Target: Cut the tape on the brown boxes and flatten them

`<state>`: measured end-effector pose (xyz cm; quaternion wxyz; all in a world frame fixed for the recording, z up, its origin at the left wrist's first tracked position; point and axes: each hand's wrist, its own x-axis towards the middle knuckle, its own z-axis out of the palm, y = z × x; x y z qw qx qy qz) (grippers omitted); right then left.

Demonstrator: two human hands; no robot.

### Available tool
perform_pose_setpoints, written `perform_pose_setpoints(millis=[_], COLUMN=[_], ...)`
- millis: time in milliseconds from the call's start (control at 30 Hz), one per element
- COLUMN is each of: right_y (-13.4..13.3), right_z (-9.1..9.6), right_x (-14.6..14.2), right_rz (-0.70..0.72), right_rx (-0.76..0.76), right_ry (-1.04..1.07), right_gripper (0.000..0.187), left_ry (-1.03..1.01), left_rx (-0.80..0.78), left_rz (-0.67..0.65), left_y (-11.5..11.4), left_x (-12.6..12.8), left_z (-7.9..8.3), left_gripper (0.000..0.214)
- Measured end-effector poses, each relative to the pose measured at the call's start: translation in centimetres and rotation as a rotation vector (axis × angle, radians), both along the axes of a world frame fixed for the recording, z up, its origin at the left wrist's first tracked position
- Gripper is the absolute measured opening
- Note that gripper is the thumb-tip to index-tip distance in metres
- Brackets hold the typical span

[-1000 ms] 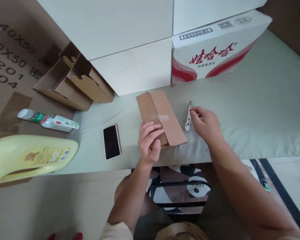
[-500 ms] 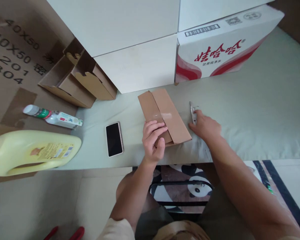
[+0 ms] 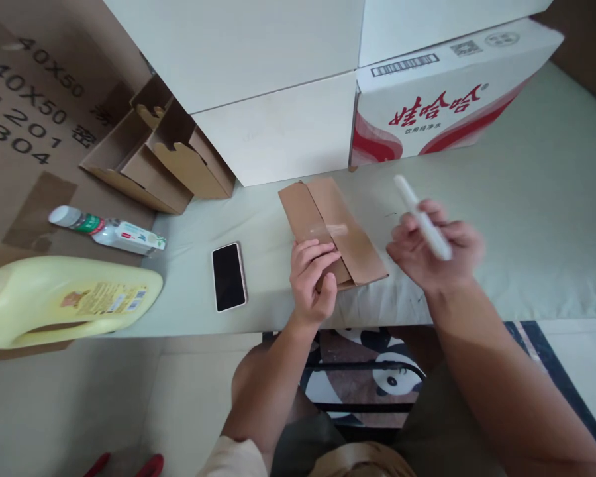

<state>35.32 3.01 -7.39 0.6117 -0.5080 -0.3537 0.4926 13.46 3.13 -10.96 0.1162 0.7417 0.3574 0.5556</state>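
Observation:
A small flat brown cardboard box (image 3: 340, 225) with a strip of clear tape across its flaps lies on the pale green surface (image 3: 516, 218). My left hand (image 3: 312, 281) grips the box's near corner, fingers curled over the flap. My right hand (image 3: 434, 255) is raised just right of the box, closed round a slim white utility knife (image 3: 422, 217) that points up and away from me. The knife is blurred by motion.
A black phone (image 3: 228, 276) lies left of the box. Further left are a small bottle (image 3: 106, 230), a large yellow jug (image 3: 64, 301) and open folded cartons (image 3: 153, 152). White boxes (image 3: 258, 86) and a red-and-white printed carton (image 3: 447, 99) stand behind.
My right hand has picked the white knife up off the surface and lifted it beside the box. My left hand has stayed on the box's near corner.

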Motion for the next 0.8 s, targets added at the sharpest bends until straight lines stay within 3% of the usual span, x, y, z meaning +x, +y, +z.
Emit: perform_pose_setpoints(millis=[67,233,333,433,533,667,800], right_y=[-0.8,-2.3,-2.9,-3.2,-3.0,-2.5,-2.1], right_z=[1.3,3.8,4.5,4.4,3.3,2.3,3.1], right_x=[0.3,-1.0,-2.8,-4.0,-4.3,-4.9,-5.6], right_rz=[-0.024,-0.084,-0.107,-0.015,0.058,0.020,0.035], right_rx=[0.023,0.232,0.277,0.190,0.153,0.164,0.140], right_ry=[-0.072,-0.061,-0.059,-0.122,-0.317,-0.548,-0.743], right_gripper=[0.040,0.025,0.034,0.040,0.036,0.020,0.020], left_ry=[-0.016,0.022,0.053,0.073,0.093,0.097,0.076], left_rx=[-0.005,-0.010,0.001,0.011,0.019,0.011,0.000], left_rz=[0.002,0.014,0.016,0.012,0.012,0.020,0.010], left_y=[-0.2,-0.5,-0.6,-0.7,-0.7,-0.7,-0.7], left_x=[0.3,0.8,0.9,1.0,1.1,1.0,1.0], left_z=[0.0,0.1,0.3,0.4,0.4,0.3,0.1], left_gripper=[0.028,0.028,0.027,0.026,0.026,0.027,0.026])
